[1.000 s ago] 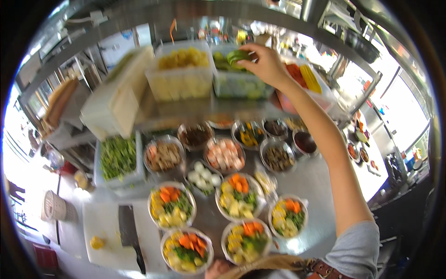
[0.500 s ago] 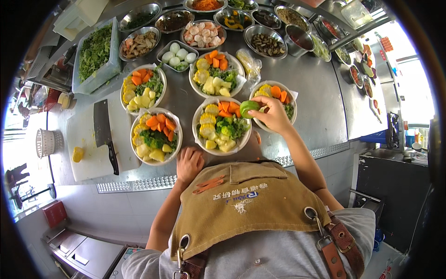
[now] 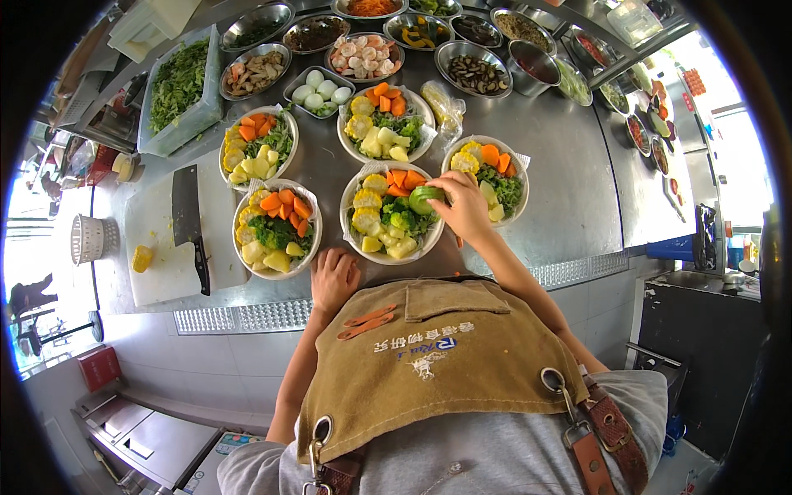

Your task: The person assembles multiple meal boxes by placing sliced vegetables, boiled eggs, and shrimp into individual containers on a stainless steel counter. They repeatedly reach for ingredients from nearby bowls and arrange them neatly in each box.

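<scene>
My right hand (image 3: 464, 202) pinches a small stack of green slices (image 3: 426, 200), vegetable or fruit, over the right side of the near middle bowl (image 3: 350, 235). That bowl has corn rounds, carrot chunks, broccoli, pale yellow chunks and leafy greens inside. My left hand (image 3: 335, 276) rests on the counter's near edge with its fingers loosely bent, holding nothing, between the near middle bowl and the near left bowl (image 3: 314, 252). The near left bowl has similar contents. The right bowl (image 3: 521, 216), just beyond my right hand, shows carrot, corn, pale chunks and greens, with no broccoli visible.
Two more filled bowls stand behind, at the far left (image 3: 293, 165) and far middle (image 3: 428, 157). A cleaver (image 3: 186, 206) lies on a white cutting board (image 3: 153, 280) beside a corn piece (image 3: 142, 258). Metal ingredient bowls, a tray of eggs (image 3: 321, 92) and a greens tub (image 3: 161, 144) line the back.
My right hand has moved slightly left and down with the green slices, from beside the right bowl to over the near middle bowl. The left hand stays at the counter edge.
</scene>
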A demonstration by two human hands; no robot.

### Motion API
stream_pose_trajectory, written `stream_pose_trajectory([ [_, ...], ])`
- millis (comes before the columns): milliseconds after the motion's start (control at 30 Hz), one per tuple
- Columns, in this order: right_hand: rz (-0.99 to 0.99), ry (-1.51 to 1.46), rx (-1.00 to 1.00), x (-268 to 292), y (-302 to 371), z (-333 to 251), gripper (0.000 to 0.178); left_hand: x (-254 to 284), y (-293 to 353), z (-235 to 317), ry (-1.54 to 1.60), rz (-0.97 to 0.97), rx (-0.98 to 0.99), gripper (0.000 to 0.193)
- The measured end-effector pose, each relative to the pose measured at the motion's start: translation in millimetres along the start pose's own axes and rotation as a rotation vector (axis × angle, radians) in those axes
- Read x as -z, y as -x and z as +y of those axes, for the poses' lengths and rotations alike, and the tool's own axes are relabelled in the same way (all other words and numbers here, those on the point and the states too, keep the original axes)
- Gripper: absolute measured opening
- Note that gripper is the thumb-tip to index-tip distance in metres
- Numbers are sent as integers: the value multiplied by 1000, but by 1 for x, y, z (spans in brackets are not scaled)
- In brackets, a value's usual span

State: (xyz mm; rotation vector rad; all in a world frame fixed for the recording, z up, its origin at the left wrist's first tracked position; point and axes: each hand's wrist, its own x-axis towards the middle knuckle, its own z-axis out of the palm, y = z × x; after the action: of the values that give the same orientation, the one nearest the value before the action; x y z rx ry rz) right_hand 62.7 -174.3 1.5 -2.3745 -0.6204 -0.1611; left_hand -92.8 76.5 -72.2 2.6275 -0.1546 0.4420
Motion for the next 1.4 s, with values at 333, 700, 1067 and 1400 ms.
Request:
stream_pose_trajectory([
  [333,-228,-202,-169,13,14,-7,34,0,-1,-1,-6,8,-4,11],
  [700,-91,146,-29,-3,21,-14,25,0,0,0,3,-26,18,9],
  [1067,-200,-313,-485,8,21,-2,19,1,-1,1,-3,-21,21,11],
  [1400,-100,105,-12,-2,24,-9,18,1,-1,-1,5,-18,11,10],
])
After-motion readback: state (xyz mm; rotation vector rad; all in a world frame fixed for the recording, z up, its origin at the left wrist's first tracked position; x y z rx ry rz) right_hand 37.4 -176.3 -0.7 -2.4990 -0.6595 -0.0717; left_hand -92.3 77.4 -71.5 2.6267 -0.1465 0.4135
